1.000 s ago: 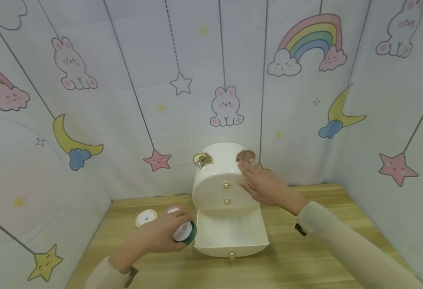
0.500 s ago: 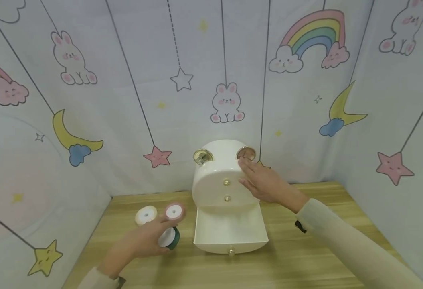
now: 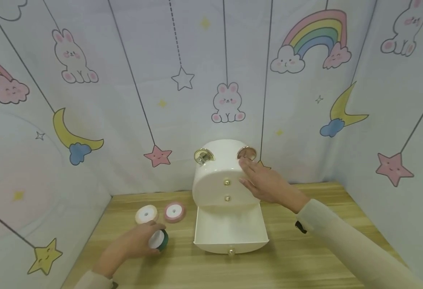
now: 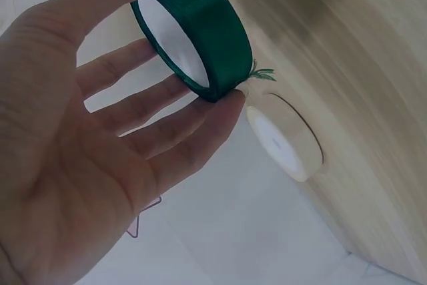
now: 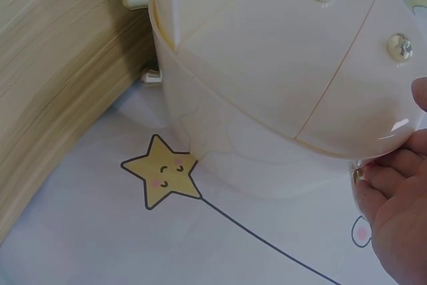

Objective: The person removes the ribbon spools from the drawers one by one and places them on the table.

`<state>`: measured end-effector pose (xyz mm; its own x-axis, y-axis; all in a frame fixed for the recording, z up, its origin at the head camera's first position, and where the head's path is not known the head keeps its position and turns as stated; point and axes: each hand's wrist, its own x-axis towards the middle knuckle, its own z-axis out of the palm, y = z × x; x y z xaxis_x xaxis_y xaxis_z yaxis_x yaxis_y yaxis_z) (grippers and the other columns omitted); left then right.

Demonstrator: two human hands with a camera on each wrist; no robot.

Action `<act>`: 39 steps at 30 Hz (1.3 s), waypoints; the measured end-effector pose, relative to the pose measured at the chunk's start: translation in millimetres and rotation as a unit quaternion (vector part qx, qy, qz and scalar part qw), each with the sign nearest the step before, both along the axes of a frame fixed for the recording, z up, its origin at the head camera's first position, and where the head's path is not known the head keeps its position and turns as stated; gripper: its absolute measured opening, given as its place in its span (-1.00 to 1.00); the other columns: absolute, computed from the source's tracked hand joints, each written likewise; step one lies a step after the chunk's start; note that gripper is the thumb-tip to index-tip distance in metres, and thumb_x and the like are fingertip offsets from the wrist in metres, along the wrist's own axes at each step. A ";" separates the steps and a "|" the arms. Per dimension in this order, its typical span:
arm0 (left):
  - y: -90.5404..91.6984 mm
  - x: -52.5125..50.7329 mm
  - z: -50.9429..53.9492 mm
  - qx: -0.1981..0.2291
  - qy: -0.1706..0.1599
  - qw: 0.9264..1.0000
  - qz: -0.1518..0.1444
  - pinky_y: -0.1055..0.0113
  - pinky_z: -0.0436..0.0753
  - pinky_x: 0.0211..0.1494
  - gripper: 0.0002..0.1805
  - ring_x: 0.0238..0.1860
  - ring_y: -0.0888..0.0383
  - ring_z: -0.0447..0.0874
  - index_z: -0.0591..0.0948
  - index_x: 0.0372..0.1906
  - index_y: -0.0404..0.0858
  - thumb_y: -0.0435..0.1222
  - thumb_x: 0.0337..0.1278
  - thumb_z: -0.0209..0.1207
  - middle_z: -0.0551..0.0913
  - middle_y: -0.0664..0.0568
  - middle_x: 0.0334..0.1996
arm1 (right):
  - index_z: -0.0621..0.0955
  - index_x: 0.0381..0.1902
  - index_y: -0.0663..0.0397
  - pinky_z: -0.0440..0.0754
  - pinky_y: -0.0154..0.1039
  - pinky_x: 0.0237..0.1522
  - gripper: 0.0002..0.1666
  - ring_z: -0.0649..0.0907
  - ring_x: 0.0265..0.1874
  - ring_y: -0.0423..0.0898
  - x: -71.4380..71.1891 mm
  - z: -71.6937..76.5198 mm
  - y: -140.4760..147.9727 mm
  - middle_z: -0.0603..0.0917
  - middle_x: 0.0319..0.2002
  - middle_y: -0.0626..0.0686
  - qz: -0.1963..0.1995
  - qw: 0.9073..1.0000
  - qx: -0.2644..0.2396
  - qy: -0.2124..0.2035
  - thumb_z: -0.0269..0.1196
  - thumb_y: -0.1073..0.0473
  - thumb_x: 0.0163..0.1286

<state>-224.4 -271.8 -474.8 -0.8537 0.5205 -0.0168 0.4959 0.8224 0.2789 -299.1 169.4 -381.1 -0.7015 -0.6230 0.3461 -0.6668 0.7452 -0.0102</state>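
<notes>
My left hand (image 3: 133,244) grips a roll of green ribbon (image 3: 163,240) by its rim, tilted above the table left of the cabinet. In the left wrist view, thumb and fingertips hold the green roll, and a frayed green tail sticks out from it. Beyond lie a cream ribbon roll (image 3: 146,214) and a pink ribbon roll (image 3: 174,212), flat on the table. My right hand (image 3: 267,182) rests its fairly straight fingers on the upper right side of a small white cabinet (image 3: 211,188), beside a round gold ear (image 3: 246,153). The cabinet's bottom drawer (image 3: 231,226) is pulled out, its floor bare.
The cabinet stands on a wood-grain table (image 3: 298,257), close to the back curtain (image 3: 182,120) printed with rabbits, stars and rainbows. Small gold knobs (image 3: 227,198) stick out of the cabinet's front. Printed cloth also hangs on both sides.
My left hand has carried the green ribbon roll leftward, away from the open drawer, uncovering the pink roll. My right hand has stayed on the cabinet.
</notes>
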 end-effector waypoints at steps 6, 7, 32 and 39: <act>-1.6 -2.1 -11.0 -0.006 0.000 1.000 0.002 -0.10 0.75 0.08 -0.23 0.06 -0.13 0.72 0.61 0.22 -0.34 -0.18 -0.17 0.63 0.69 -0.20 0.10 | 0.21 0.60 0.39 0.49 0.22 0.47 -0.21 0.41 0.53 0.31 1.8 -0.3 0.9 0.29 0.57 0.39 0.004 1.000 0.000 -0.004 0.04 -0.04 0.68; -1.6 -2.8 -12.1 -0.006 -0.001 1.000 0.003 -0.09 0.75 0.08 -0.23 0.05 -0.12 0.72 0.61 0.22 -0.34 -0.18 -0.17 0.63 0.68 -0.19 0.09 | 0.21 0.59 0.40 0.50 0.22 0.46 -0.22 0.41 0.53 0.31 1.5 0.0 0.8 0.30 0.57 0.39 0.007 1.000 0.000 0.001 0.05 -0.04 0.68; -4.1 -13.0 -24.2 -0.006 -0.010 1.000 0.016 0.03 0.73 0.05 -0.24 -0.03 0.03 0.67 0.63 0.21 -0.36 -0.23 -0.23 0.63 0.68 -0.12 0.02 | 0.24 0.58 0.40 0.49 0.20 0.48 -0.22 0.42 0.53 0.30 -2.3 0.3 0.2 0.33 0.56 0.39 0.013 1.000 -0.007 0.017 0.09 -0.02 0.66; -4.9 -17.2 -26.0 -0.011 -0.012 1.000 0.016 0.07 0.73 0.02 -0.25 -0.06 0.07 0.65 0.63 0.20 -0.34 -0.22 -0.20 0.62 0.67 -0.08 -0.01 | 0.25 0.57 0.40 0.51 0.19 0.46 -0.22 0.43 0.52 0.29 0.2 1.1 0.3 0.34 0.55 0.38 0.009 1.000 -0.005 0.012 0.09 -0.02 0.66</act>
